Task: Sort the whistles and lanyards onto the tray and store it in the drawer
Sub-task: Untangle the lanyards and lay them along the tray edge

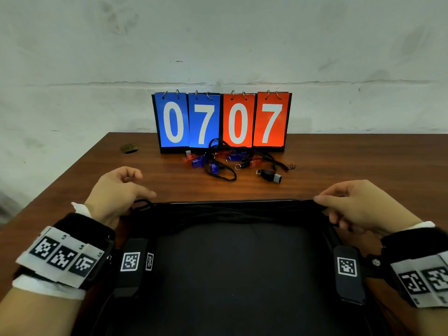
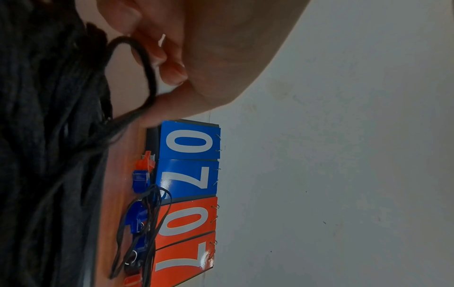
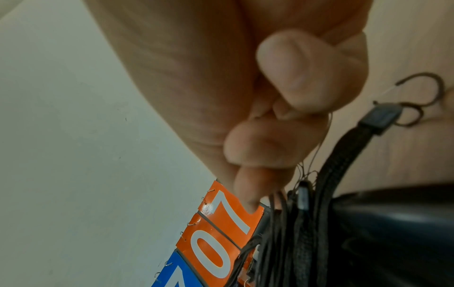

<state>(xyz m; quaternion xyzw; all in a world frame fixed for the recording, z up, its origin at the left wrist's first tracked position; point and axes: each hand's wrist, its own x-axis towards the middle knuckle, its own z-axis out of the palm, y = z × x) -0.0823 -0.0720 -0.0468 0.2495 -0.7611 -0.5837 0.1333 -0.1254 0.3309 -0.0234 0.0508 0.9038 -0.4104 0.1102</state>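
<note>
Left hand (image 1: 116, 190) and right hand (image 1: 358, 202) are each pinching the lanyards (image 1: 230, 210) over the tray (image 1: 242, 275), lower centre; whistles (image 1: 197, 162) are lying unsorted mid-frame; no drawer showing.

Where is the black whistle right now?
In the head view, the black whistle lies on the wooden table, right of centre, at the right end of the whistle pile, in front of the red 7 of the scoreboard, beyond the tray.

I record the lanyards (image 1: 230, 210), stretched between my fingers (image 1: 318, 198), as matt black woven cord, coarse-textured. Under the fingers, the tray (image 1: 242, 275) reads smooth, dull black. Beyond them: wood-grain table (image 1: 363, 161), translucent plastic whistles (image 1: 197, 163), glossy score cards (image 1: 270, 122), metal rings (image 1: 267, 95).
</note>
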